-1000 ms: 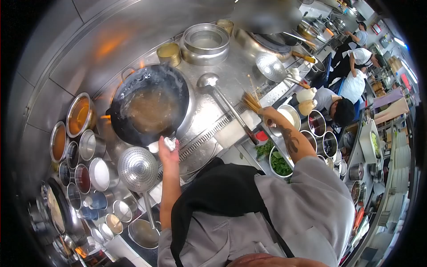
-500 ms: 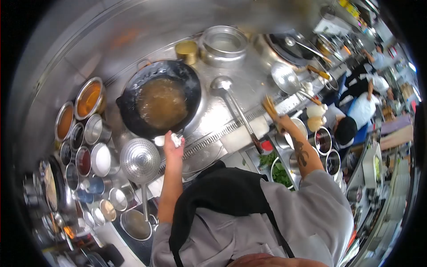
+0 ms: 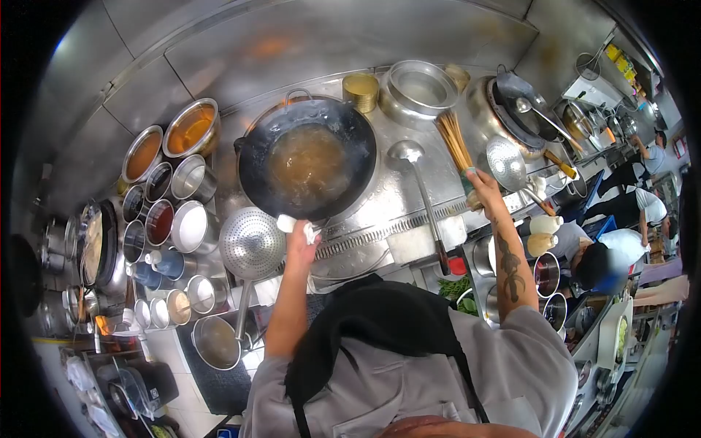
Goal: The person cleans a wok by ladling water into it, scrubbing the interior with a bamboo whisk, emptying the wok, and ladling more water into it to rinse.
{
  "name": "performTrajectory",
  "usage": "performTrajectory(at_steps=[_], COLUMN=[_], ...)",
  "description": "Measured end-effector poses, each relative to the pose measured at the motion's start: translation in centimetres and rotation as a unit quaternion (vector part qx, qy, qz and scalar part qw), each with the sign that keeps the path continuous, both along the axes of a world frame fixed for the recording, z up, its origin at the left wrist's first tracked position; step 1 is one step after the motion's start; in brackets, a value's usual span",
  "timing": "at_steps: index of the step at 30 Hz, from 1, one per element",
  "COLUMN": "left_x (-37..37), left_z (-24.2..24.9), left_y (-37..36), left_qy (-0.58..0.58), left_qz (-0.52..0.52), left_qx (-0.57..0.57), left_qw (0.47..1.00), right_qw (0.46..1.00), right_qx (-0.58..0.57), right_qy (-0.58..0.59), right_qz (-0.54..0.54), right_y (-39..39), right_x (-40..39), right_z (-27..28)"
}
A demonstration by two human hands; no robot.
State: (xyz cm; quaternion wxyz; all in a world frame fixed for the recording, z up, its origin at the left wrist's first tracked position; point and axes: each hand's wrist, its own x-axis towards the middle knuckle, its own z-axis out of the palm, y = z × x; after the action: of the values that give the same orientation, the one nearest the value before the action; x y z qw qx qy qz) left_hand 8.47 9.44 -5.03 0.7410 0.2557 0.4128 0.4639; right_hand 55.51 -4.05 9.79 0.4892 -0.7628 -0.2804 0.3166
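My left hand is closed around a folded white cloth at the near rim of a black wok. The wok's handle under the cloth is hidden. Cloudy brown liquid bubbles in the wok. In my right hand is a bamboo wok brush, its bristles pointing away from me over the steel stove top. A long-handled ladle lies between my hands. Left of my left hand rests a perforated strainer, its handle toward me.
Several seasoning pots, such as a bowl of orange liquid, stand at left. A yellow tin and a steel pot line the back. At right are another strainer, a second wok and squeeze bottles. Several people stand farther right.
The view has shifted, so the stove appears farther right and lower. My right hand has raised the bamboo brush toward the back of the stove. My left hand stays at the wok's rim.
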Motion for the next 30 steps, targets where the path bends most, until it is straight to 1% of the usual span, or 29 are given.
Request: performTrajectory(at_steps=[1,2,4,7,10,13,15,17,19,20,21,24,26,29,30], left_x=[-0.8,-1.6,-2.0,-2.6,-2.1,-2.2,-2.3,-1.8,-0.5,-0.2,0.1,0.7,1.5,3.8,4.5], left_z=[-0.5,-1.0,2.7,4.4,7.5,8.2,8.8,10.5,13.3,13.5,13.7,13.9,14.5,18.1,19.1], left_y=[-0.6,-1.2,-2.0,-2.3,-3.1,-3.4,-3.6,-3.9,-4.5,-4.5,-4.4,-3.7,-3.5,-3.5,-3.3], left_qy=[0.074,0.088,-0.017,-0.008,0.056,0.087,0.106,0.138,0.181,0.204,0.226,0.266,0.277,0.285,0.288], left_qz=[-0.020,-0.024,0.012,-0.006,0.025,0.051,0.042,0.038,0.042,0.040,0.038,0.043,0.058,0.091,0.103], left_qx=[0.082,0.094,-0.068,-0.078,-0.109,-0.115,-0.090,-0.073,-0.065,-0.062,-0.058,-0.028,-0.006,0.015,0.020], left_qw=[0.994,0.991,0.997,0.997,0.992,0.988,0.989,0.987,0.980,0.976,0.972,0.963,0.959,0.954,0.952], right_qw=[1.000,1.000,0.998,0.990,0.979,0.958,0.933,0.922,0.916,0.898,0.904,0.904,0.893,0.887,0.898], right_qx=[0.015,0.018,0.024,0.054,0.047,0.041,0.065,0.013,-0.020,0.001,-0.019,0.028,0.074,0.053,0.077], right_qy=[-0.007,0.009,0.043,0.111,0.146,0.192,0.227,0.233,0.249,0.270,0.263,0.174,0.133,0.091,0.042], right_qz=[0.010,0.017,0.031,0.071,0.135,0.209,0.272,0.310,0.312,0.347,0.338,0.389,0.423,0.450,0.430], right_y=[0.3,0.4,0.8,1.8,3.4,4.0,5.0,5.6,6.5,6.7,6.9,8.3,9.5,11.3,11.5], right_x=[-0.6,-1.2,-4.7,-8.1,-11.1,-15.1,-16.6,-18.6,-20.5,-20.9,-21.8,-23.0,-23.8,-24.3,-24.6], right_z=[0.3,0.4,3.2,3.9,3.5,5.5,3.1,3.0,1.9,1.6,1.8,0.7,0.0,0.1,0.4])
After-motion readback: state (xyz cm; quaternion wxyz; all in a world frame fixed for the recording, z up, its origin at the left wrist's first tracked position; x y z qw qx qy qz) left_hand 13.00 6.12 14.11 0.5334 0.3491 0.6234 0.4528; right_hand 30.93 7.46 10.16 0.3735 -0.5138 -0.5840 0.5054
